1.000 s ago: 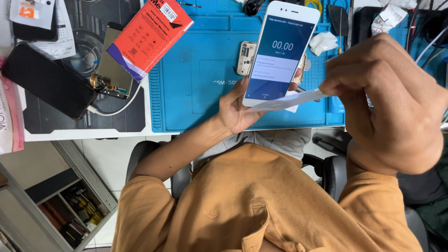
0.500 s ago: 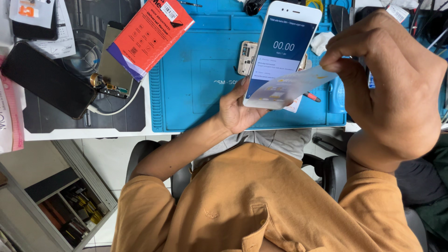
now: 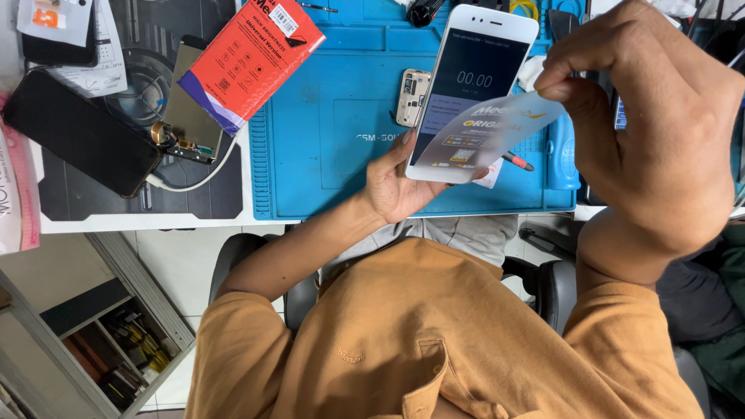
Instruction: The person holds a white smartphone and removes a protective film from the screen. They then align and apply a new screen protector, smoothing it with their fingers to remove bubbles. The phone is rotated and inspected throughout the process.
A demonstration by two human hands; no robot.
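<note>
My left hand (image 3: 392, 186) holds a white smartphone (image 3: 473, 85) upright above the blue work mat (image 3: 334, 147); its screen is lit. My right hand (image 3: 652, 132) pinches the corner of a clear protective film (image 3: 497, 128) with printed labels. The film lies bent over the lower half of the phone's screen, its upper right corner lifted between my thumb and forefinger. Below both hands are my orange shirt and my forearms.
A red flat box (image 3: 248, 58) leans over the mat's left edge. Beside it lie a bare display panel (image 3: 182, 116) with a cable and a black phone (image 3: 77, 132). A small metal phone part (image 3: 411, 97) and a red-tipped tool (image 3: 518, 161) sit on the mat.
My right hand has risen and moved left with the film. The film, earlier a thin strip at the phone's lower edge, now spreads over the lower screen. The phone has stayed put.
</note>
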